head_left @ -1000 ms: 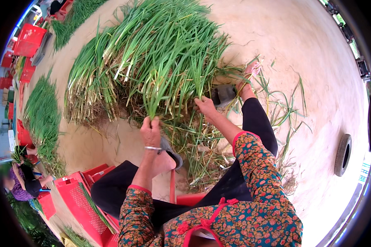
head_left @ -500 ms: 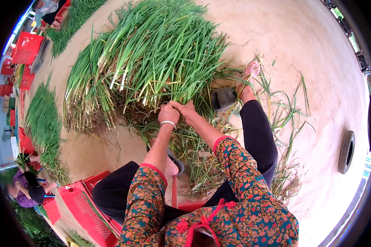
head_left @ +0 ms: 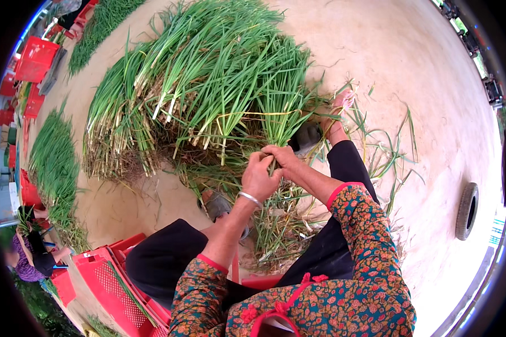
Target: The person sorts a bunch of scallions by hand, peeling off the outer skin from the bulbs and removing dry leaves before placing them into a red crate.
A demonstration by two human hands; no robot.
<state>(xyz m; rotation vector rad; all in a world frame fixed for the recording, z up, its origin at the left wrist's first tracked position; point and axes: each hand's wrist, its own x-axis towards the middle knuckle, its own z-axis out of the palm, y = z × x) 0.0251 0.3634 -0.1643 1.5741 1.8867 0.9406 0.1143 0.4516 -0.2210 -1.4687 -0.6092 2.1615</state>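
Observation:
A large heap of scallions (head_left: 219,73), green leaves pointing away and pale rooted ends toward me, lies on the floor ahead. My left hand (head_left: 260,178), with a silver bangle at the wrist, is closed around the lower stems of a small bunch of scallions (head_left: 276,121). Pressed against it, my right hand (head_left: 285,159) also grips the bunch's stem end. The leaves fan out beyond my hands, over the heap's right edge. My fingers partly hide the stems and roots.
Loose trimmings (head_left: 281,233) lie between my legs, and stray leaves (head_left: 388,151) to the right. Red plastic crates (head_left: 109,281) stand at lower left. Another scallion row (head_left: 56,163) lies further left, near a person in purple (head_left: 25,258). A tyre (head_left: 466,211) sits at far right.
Both hands have drawn back toward me and slightly right, pulling the small bunch from the heap's near edge. Its stems now show between my hands.

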